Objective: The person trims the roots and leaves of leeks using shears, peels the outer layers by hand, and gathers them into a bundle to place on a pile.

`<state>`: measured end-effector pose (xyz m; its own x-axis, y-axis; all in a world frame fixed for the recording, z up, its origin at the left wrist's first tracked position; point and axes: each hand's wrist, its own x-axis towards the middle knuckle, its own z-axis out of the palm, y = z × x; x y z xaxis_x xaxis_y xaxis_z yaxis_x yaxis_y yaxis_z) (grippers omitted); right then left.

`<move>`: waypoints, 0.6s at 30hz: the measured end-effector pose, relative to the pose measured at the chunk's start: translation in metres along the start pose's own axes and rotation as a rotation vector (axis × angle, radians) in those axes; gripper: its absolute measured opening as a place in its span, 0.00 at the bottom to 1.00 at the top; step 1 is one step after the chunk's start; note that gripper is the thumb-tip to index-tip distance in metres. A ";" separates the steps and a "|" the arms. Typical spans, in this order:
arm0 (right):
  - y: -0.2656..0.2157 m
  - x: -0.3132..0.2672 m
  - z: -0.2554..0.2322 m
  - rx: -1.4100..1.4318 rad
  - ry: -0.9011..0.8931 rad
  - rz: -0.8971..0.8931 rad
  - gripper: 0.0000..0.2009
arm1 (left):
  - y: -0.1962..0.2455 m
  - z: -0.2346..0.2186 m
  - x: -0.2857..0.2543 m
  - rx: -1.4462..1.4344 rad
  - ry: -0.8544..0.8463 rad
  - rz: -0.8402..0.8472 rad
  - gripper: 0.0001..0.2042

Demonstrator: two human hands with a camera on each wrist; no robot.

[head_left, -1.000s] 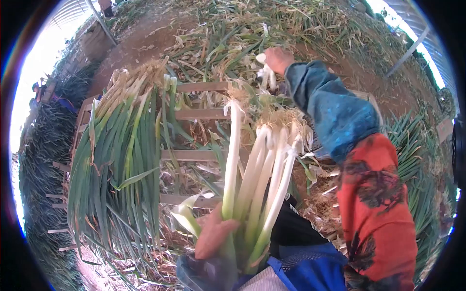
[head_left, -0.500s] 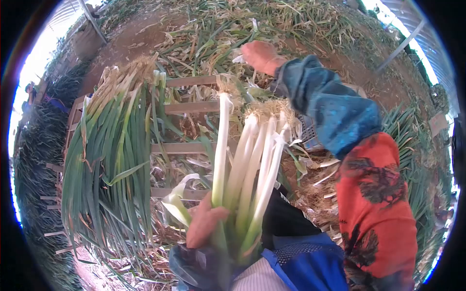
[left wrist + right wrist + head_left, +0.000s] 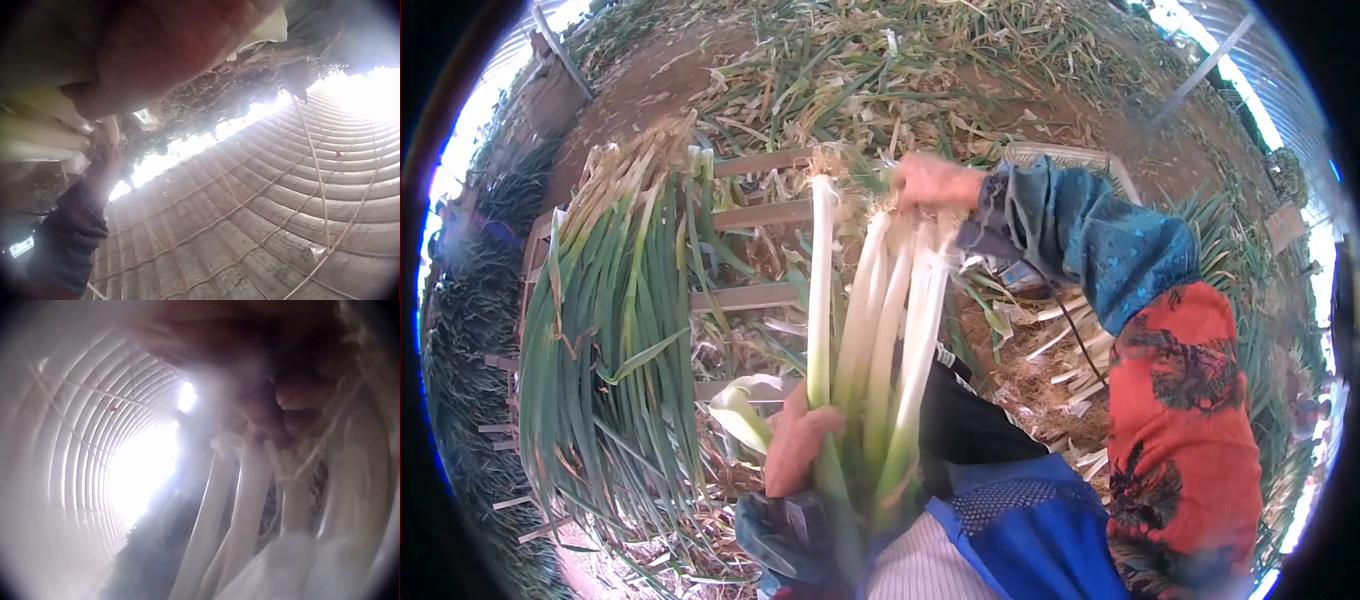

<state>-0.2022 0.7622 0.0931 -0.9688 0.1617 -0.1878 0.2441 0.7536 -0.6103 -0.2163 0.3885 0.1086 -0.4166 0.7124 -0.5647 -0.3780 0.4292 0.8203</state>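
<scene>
My left hand [image 3: 796, 440] grips a bunch of thick green onions [image 3: 870, 350] low on their stalks, white root ends up. One green onion [image 3: 820, 290] stands a little apart on the left of the bunch. A pale, curled leaf piece [image 3: 742, 412] sticks out beside the left hand. My right hand [image 3: 940, 182], blurred in the head view, is at the root ends at the bunch's top. In the right wrist view its curled fingers [image 3: 300, 400] pinch at the top of the stalks [image 3: 250, 487], among thin root strands.
A heap of long green onions [image 3: 615, 300] lies over a wooden slatted rack [image 3: 760, 215] on the left. Leaf scraps [image 3: 840, 70] litter the ground ahead. White stalks [image 3: 1065, 345] lie at the right, near a pale crate rim [image 3: 1080, 155]. More green onions are stacked along both sides.
My right hand has come back from over the scraps ahead, down to the root ends; the white piece seen in it earlier no longer shows. My left hand keeps its grip. The view has shifted right.
</scene>
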 end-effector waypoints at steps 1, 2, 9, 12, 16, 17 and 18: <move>0.009 0.006 -0.008 -0.316 0.124 -0.068 0.13 | 0.000 0.001 0.000 0.015 -0.004 0.005 0.21; 0.016 0.006 -0.022 -0.442 0.291 -0.003 0.16 | 0.000 0.001 -0.001 0.033 -0.009 0.015 0.21; -0.069 -0.109 -0.018 -0.365 0.104 0.211 0.29 | 0.000 -0.003 -0.002 -0.058 -0.014 -0.005 0.21; -0.054 -0.134 0.050 -0.266 0.208 -0.054 0.23 | 0.003 -0.001 -0.004 -0.061 -0.017 0.000 0.21; -0.012 -0.101 0.050 -0.323 0.403 -0.088 0.11 | 0.003 0.001 -0.005 -0.042 -0.036 0.007 0.21; -0.008 -0.093 0.039 -0.380 0.386 -0.092 0.08 | 0.001 0.000 -0.003 -0.041 -0.049 0.018 0.21; -0.006 -0.085 0.028 -0.441 0.369 -0.098 0.05 | -0.003 -0.002 0.001 -0.040 -0.061 0.033 0.21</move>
<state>-0.1197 0.7259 0.0908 -0.9560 0.2300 0.1822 0.1886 0.9574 -0.2187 -0.2169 0.3872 0.1052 -0.3784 0.7590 -0.5299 -0.3981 0.3834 0.8334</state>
